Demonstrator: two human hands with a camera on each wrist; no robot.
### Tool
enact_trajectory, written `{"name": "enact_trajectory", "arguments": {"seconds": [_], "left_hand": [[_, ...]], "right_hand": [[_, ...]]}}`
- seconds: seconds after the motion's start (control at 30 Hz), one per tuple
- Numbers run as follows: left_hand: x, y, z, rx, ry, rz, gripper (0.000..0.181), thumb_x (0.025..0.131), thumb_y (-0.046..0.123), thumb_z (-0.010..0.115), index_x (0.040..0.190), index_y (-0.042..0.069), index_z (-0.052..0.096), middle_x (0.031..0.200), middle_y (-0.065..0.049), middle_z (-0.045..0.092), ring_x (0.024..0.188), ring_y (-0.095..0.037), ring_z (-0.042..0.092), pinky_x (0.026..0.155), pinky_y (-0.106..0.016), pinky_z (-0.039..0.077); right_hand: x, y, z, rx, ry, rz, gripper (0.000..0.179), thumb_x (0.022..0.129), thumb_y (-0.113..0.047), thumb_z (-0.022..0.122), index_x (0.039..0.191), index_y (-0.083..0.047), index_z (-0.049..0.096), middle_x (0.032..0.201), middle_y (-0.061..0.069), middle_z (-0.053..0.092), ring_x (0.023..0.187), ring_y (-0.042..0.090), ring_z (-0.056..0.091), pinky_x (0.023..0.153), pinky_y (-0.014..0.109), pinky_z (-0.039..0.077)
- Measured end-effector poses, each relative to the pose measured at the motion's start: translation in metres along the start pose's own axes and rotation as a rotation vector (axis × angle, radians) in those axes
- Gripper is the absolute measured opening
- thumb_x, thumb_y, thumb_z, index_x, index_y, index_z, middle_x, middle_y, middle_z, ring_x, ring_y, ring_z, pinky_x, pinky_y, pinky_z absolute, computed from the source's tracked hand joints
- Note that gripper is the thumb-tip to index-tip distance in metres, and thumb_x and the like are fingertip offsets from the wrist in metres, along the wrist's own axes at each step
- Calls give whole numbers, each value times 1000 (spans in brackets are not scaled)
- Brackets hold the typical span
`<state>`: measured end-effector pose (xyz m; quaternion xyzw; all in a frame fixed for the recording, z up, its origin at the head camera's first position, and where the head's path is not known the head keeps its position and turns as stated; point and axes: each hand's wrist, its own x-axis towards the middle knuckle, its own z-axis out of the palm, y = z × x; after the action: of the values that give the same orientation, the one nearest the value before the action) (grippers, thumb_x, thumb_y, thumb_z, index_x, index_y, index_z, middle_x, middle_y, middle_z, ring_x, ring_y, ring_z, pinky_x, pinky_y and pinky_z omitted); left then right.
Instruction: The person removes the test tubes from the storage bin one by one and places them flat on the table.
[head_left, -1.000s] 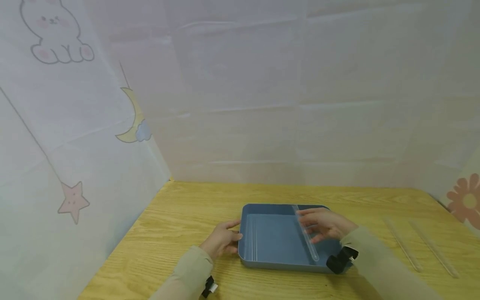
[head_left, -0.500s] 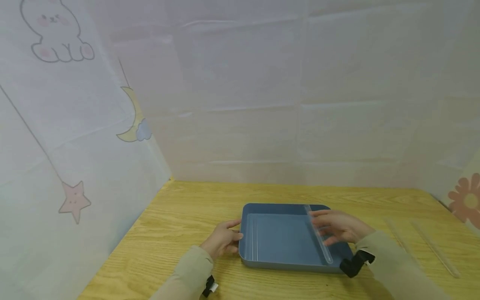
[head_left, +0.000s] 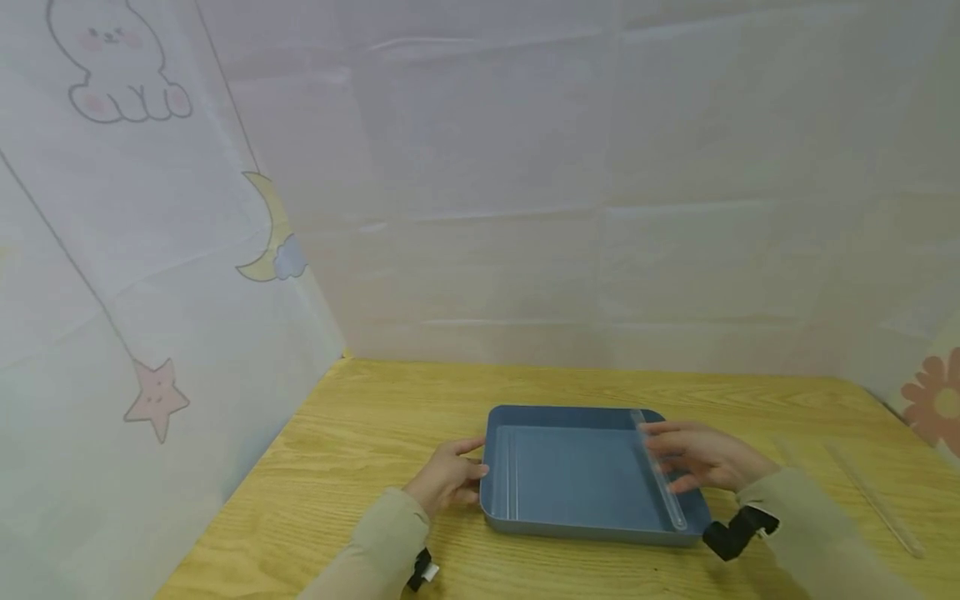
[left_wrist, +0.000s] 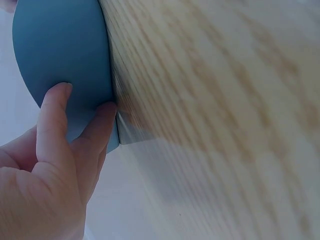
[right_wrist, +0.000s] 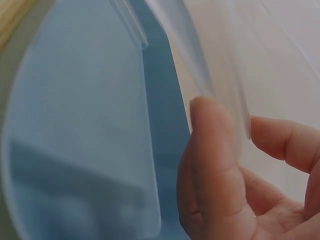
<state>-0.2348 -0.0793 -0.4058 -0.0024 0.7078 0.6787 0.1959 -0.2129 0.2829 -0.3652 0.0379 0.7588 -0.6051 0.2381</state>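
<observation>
A shallow blue tray (head_left: 577, 531) sits on the wooden table. My left hand (head_left: 447, 477) is at its left side; in the left wrist view the fingertips (left_wrist: 64, 90) touch the outer wall. My right hand (head_left: 701, 457) pinches a long clear test tube (head_left: 667, 492) between thumb and fingers, over the tray's right part. Its rounded end points toward me. In the right wrist view the thumb and fingers hold the tube (right_wrist: 200, 60) from two sides. Another clear tube (head_left: 512, 479) lies inside the tray along its left wall.
To the right of the tray a clear tube (head_left: 873, 500) lies on the table (head_left: 360, 417). A second one (head_left: 787, 450) is partly hidden behind the right sleeve (head_left: 813, 521). A pale printed cloth (head_left: 480, 250) hangs behind the table.
My right hand has moved to the right with the test tube, from the tray's middle right toward its right wall. The left hand and tray stay about where they were.
</observation>
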Motion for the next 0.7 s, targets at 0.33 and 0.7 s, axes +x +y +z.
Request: {"name": "enact_trajectory", "arguments": {"seconds": [0.33,0.7], "left_hand": [[-2,1,0,7,4,4,56,92,-11,55,146,-3,40,122,-30,59,82,-24,69,47,-18,48],[-1,1,0,15,8,-9,56,93,-11,54,146,-2,40,124,-31,58,80,-23,68,46,-17,46]], "right_hand": [[-8,3,-10,1,1,-5,71,99,-21,57,152,6,17,130,19,49,89,22,57,73,40,55],[-14,9,-24,96,-83,-24,66,100,-18,55,151,5,21,103,6,56,82,17,57,68,35,55]]}}
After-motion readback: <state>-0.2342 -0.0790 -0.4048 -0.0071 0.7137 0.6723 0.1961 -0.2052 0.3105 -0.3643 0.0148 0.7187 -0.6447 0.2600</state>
